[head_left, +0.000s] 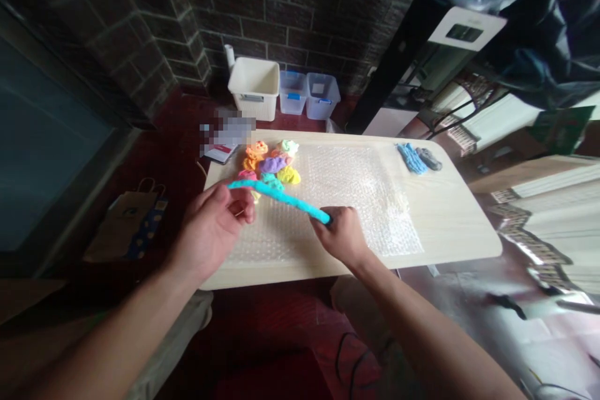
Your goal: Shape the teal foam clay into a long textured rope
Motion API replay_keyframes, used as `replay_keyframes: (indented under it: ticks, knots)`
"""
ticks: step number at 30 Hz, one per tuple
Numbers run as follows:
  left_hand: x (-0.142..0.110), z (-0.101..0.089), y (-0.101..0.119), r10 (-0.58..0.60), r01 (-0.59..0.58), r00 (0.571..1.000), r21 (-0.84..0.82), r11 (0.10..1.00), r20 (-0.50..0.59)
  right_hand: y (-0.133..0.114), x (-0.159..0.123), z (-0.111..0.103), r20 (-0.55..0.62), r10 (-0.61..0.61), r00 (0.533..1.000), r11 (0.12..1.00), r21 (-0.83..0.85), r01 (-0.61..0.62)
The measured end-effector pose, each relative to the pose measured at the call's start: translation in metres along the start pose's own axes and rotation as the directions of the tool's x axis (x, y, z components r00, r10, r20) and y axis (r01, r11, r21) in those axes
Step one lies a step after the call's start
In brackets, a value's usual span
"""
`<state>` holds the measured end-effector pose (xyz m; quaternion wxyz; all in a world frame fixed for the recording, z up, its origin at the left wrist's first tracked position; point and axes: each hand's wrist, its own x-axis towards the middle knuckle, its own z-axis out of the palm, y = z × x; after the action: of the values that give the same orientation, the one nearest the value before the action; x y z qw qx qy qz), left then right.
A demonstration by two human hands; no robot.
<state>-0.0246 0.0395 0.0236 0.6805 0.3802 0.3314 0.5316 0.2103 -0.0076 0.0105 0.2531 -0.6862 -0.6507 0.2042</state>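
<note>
A bright turquoise rope (285, 198) of soft, clay-like material is held up over the table, sagging a little between my hands. My left hand (210, 225) pinches one end between thumb and index finger, the other fingers loosely curled. Closed around the opposite end is my right hand (341, 234), knuckles up. Just beyond the rope sit several soft coloured lumps, among them a purple lump (272, 165), a yellow lump (289, 175) and an orange lump (255, 150). Beneath the hands lies a sheet of bubble wrap (347, 187).
The pale wooden table (450, 219) carries a blue twisted bundle (411, 159) and a grey bundle (429, 159) at its far right. Behind it stand a white bin (254, 90) and two clear plastic boxes. A paper bag (117, 219) is on the floor at left.
</note>
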Motion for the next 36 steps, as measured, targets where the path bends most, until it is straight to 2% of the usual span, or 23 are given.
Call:
replay_keyframes:
  ticks: [2,5,7,10,13,17,21,24,27,31,33,36]
  knots:
    - [-0.003,0.011,-0.011,-0.062,0.065,0.997,-0.081,0.995,0.041,-0.002,0.001,0.0,-0.036,0.026,0.999,0.998,0.053,-0.024]
    - [-0.008,0.026,-0.025,-0.095,0.092,0.983,0.027,0.995,0.156,-0.009,-0.001,0.005,-0.016,0.028,0.999,0.993,0.114,-0.026]
    - [-0.008,0.035,-0.03,-0.103,0.095,0.974,0.045,0.994,0.2,-0.014,-0.003,0.011,0.095,0.008,0.995,0.972,0.234,-0.031]
    - [-0.006,0.045,-0.029,-0.04,0.042,0.992,-0.014,0.999,0.117,-0.019,-0.007,0.022,0.31,-0.048,0.95,0.897,0.431,-0.095]
    - [-0.004,0.052,-0.023,-0.059,0.073,0.993,-0.14,0.987,0.099,-0.022,-0.01,0.032,0.382,-0.067,0.922,0.849,0.506,-0.148]
    - [-0.005,0.059,-0.013,-0.127,0.142,0.987,-0.161,0.977,0.099,-0.032,-0.012,0.044,0.359,-0.025,0.933,0.832,0.525,-0.179]
    - [-0.004,0.06,0.001,-0.073,0.071,0.997,-0.171,0.983,-0.001,-0.047,-0.007,0.058,0.297,-0.04,0.954,0.816,0.561,-0.14]
    - [-0.002,0.053,0.009,-0.035,0.034,0.999,-0.185,0.982,-0.002,-0.053,0.0,0.069,0.281,-0.058,0.958,0.785,0.606,-0.13]
    - [-0.001,0.042,0.007,-0.1,0.106,0.994,-0.148,0.983,0.046,-0.055,0.004,0.079,0.266,-0.092,0.96,0.734,0.669,-0.115]
    - [-0.002,0.031,0.001,-0.171,0.17,0.985,-0.156,0.973,0.008,-0.058,0.003,0.087,0.324,-0.144,0.935,0.654,0.741,-0.156]
    - [-0.003,0.03,0.002,-0.148,0.145,0.989,-0.161,0.976,-0.012,-0.063,0.002,0.09,0.341,-0.145,0.929,0.686,0.711,-0.154]
    - [-0.005,0.029,0.006,-0.09,0.085,0.996,-0.138,0.987,-0.029,-0.073,0.001,0.095,0.277,-0.147,0.95,0.752,0.655,-0.075]
